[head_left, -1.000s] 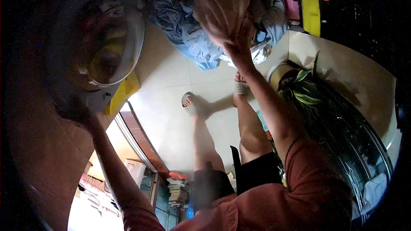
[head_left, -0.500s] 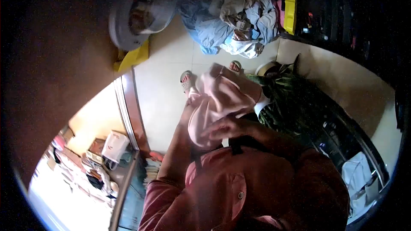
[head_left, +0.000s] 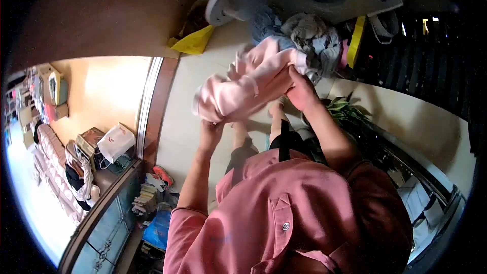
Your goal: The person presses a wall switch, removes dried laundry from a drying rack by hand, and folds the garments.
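Observation:
A pink garment [head_left: 248, 89] hangs bunched between both hands in front of the body. My left hand [head_left: 210, 128] grips its lower left edge, fingers mostly hidden by cloth. At its right end, near a pale cuff, my right hand [head_left: 301, 89] is closed on the fabric. Beyond the garment, a pile of grey and blue clothes [head_left: 314, 33] lies on the floor, partly covered by it. The open round door [head_left: 221, 5] of a front-loading washing machine [head_left: 355, 7] is above the pile.
A yellow object [head_left: 194, 40] lies left of the pile and a yellow strip [head_left: 356, 42] stands right of it. A leafy plant [head_left: 345, 114] is at the right. The doorway track [head_left: 150, 99], a stack of books [head_left: 146, 199] and a blue bag [head_left: 158, 228] are at the left.
The pink garment came from near the pile to the body, then moved outward, stretched between both hands. My left hand left the washing machine door side and took hold of it. The view turned.

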### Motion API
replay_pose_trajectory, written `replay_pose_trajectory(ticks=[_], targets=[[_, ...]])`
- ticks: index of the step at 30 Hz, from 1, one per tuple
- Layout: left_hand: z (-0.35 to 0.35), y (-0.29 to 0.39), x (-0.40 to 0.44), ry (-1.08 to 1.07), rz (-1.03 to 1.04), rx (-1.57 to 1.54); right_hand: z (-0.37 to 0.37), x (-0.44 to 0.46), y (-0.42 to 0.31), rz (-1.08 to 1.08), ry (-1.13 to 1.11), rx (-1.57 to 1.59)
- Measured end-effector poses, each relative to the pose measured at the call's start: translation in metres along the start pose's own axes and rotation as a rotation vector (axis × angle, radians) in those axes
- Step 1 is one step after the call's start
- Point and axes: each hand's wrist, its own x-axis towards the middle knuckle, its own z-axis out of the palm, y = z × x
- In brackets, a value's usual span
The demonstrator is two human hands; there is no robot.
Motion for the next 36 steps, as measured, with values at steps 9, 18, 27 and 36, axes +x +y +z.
replay_pose_trajectory(ticks=[9,18,27,36], targets=[[-0.083,-0.002,-0.066,0.551,0.38,0.644,0.094,-0.021,0.035,-0.624,-0.06,-1.122],[-0.157,0.006,-0.082,0.553,0.136,-0.008,0.168,-0.037,0.042,-0.699,-0.019,-1.587],[-0.182,0.052,-0.046,0.727,0.316,-0.344,0.245,-0.092,0.005,0.008,-0.338,-0.286],[-0.04,-0.097,0.0,0.065,-0.439,-0.561,0.274,-0.188,-0.07,-0.375,-0.884,-0.129]])
